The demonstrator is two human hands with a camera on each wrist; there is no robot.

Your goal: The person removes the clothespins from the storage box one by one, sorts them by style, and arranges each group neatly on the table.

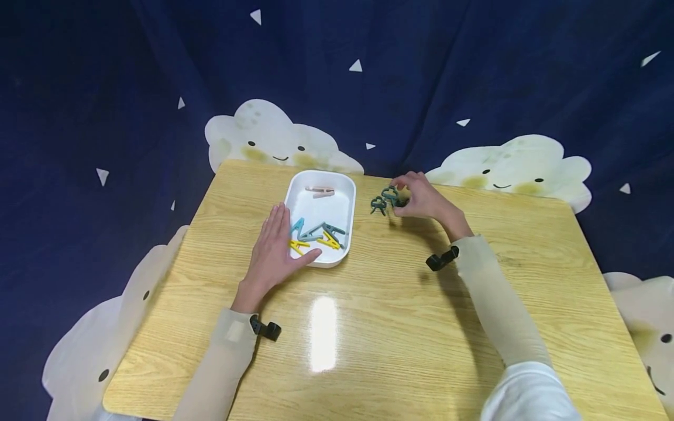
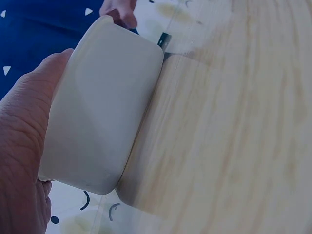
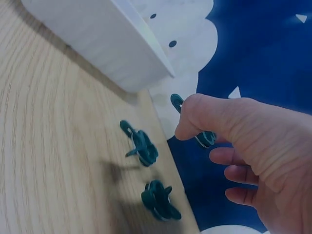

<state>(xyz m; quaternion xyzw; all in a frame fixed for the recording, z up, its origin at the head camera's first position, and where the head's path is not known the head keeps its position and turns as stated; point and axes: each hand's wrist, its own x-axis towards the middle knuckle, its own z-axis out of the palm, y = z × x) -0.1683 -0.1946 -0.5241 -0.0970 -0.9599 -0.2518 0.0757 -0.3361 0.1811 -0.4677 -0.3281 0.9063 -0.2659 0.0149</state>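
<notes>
My right hand [image 1: 423,202] pinches a dark green plant clip [image 3: 205,140] between thumb and fingertips, above the table's far edge. Two more green clips lie below it: one clip [image 3: 141,147] nearer the tray, another clip [image 3: 158,201] partly under the hand in the head view. Against the left side of a white plastic tray [image 1: 348,202] lies my left hand [image 1: 271,251], fingers straight and thumb stretched over the near rim. Inside the tray are a pink clothespin [image 1: 320,190] at the far end and several yellow, blue and grey clothespins [image 1: 312,235] toward the near end.
The wooden table [image 1: 400,327] has its far edge close behind the tray and clips. A dark blue curtain [image 1: 337,70] with white clouds and triangles hangs behind it. Each sleeve carries a black wrist camera [image 1: 442,258].
</notes>
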